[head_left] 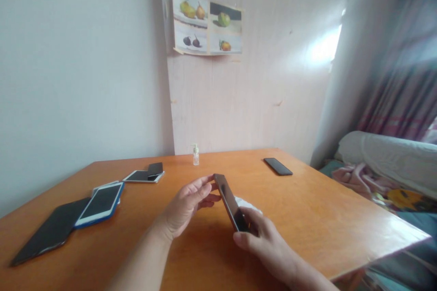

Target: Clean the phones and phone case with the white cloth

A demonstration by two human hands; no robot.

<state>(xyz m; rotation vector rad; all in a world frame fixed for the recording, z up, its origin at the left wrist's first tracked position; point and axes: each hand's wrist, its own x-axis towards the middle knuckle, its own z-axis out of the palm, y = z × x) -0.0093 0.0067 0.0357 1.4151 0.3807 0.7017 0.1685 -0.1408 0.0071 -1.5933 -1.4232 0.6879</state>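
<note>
A dark smartphone (229, 198) is held tilted above the table, its glossy screen facing me. My right hand (264, 241) grips its near end, thumb on the left edge and fingers on the right. At its far left corner, my left hand (189, 202) pinches the edge between thumb and fingers. Behind the phone and partly covered by it and my right hand shows a white cloth or tissue (250, 203); whether it lies on the table or is held, I cannot tell.
On the orange table (290, 209) lie a black tablet (51, 229), a blue-cased white tablet (102, 202), a white tablet (136, 176) bearing a small black phone (155, 169), and another black phone (277, 166). A pump bottle (195, 155) stands near the wall. Bedding (389, 159) is right.
</note>
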